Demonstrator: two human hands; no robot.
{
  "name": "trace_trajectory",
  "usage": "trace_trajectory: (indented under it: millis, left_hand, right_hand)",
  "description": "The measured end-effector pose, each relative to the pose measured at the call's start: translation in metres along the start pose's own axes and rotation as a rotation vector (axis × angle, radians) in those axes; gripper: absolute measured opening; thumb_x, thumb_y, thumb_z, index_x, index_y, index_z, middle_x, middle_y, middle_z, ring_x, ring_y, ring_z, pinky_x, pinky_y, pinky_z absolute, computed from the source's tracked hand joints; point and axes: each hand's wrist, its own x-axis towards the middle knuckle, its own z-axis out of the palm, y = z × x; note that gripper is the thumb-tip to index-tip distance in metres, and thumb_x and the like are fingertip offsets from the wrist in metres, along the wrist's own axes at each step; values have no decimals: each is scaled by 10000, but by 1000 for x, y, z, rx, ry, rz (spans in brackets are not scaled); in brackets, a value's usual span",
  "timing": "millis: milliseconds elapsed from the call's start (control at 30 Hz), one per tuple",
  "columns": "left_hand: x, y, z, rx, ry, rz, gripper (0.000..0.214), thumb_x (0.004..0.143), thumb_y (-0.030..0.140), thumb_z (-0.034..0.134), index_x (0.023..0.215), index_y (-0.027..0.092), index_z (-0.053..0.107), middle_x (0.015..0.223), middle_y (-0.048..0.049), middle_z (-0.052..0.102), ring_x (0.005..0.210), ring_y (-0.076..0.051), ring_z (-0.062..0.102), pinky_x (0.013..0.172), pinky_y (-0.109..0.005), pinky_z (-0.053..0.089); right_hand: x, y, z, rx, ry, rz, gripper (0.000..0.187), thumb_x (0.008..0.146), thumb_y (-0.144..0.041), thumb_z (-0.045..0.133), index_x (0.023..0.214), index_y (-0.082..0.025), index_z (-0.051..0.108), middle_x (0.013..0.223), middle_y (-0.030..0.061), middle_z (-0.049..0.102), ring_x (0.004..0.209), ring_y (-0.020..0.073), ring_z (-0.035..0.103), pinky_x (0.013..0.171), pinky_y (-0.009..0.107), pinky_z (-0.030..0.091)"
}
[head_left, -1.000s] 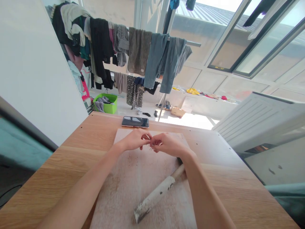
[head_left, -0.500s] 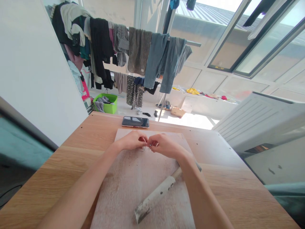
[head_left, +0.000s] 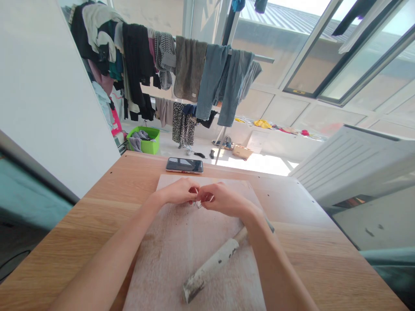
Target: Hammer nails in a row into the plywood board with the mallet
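My left hand (head_left: 180,193) and my right hand (head_left: 223,199) meet over the far half of a pale wooden cutting board (head_left: 181,255). Both have their fingers curled, pinching a tiny pale thing (head_left: 197,203) between the fingertips; it is too small to name. A knife (head_left: 214,263) with a white-smeared handle lies slantwise on the board under my right forearm, its blade mostly hidden by that arm.
The board lies on a wooden table (head_left: 97,207). A dark phone (head_left: 184,165) rests face up just beyond the board. Beyond the table stand a laundry rack full of clothes (head_left: 181,73), a green basket (head_left: 144,139) on the floor, and a white radiator (head_left: 353,164) at right.
My two hands have drawn a little closer together and shifted slightly left; the small thing between the fingertips has turned. The knife and phone have not moved.
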Motion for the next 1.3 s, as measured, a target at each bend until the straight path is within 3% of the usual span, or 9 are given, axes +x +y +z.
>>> trace_trajectory:
  millis: [167, 500, 733, 900, 1100, 1300]
  left_hand:
    - [0, 1, -1, 71, -2, 29, 263, 838, 383, 562, 786, 166, 701, 705, -10, 664, 647, -156, 569, 565, -229, 377]
    - [-3, -1, -7, 97, 7, 45, 148, 807, 320, 636, 812, 178, 680, 736, -2, 667, 696, -165, 594, 618, -240, 413]
    - [-8, 2, -11, 40, -31, -18, 291, 852, 466, 650, 905, 185, 703, 797, -26, 719, 675, -171, 648, 588, -245, 433]
    - [-12, 4, -16, 53, -11, -46, 298, 870, 473, 619, 935, 194, 699, 882, -28, 734, 690, -162, 658, 600, -237, 438]
    - [-10, -1, -15, 205, 45, -56, 164, 846, 350, 632, 876, 203, 696, 837, -21, 715, 750, -174, 631, 644, -241, 424]
    - [-7, -6, -13, 243, 5, -74, 99, 784, 230, 648, 868, 193, 687, 833, -24, 700, 780, -180, 642, 666, -240, 447]
  right_hand:
    - [-1, -2, -1, 26, -37, 22, 252, 749, -64, 609, 887, -230, 739, 803, -19, 763, 718, 132, 677, 641, 213, 476]
    - [-3, 0, -1, 205, -52, 16, 199, 818, -62, 565, 925, -218, 627, 736, -33, 724, 685, 125, 700, 652, 236, 520]
    - [-3, 6, -3, 313, -58, 37, 114, 930, -179, 548, 1025, -216, 598, 871, 22, 738, 764, 138, 725, 669, 257, 578]
    - [-4, 7, -7, 251, -6, 48, 202, 930, -164, 528, 1112, -208, 602, 870, 39, 737, 776, 149, 714, 670, 266, 571]
    - [-6, 8, -8, 60, 51, 72, 215, 925, -162, 548, 1116, -215, 632, 945, 48, 751, 838, 161, 694, 731, 292, 530]
    - [-7, 5, -9, 18, 67, 88, 203, 932, -196, 568, 1122, -219, 634, 994, 56, 751, 898, 169, 698, 793, 305, 525]
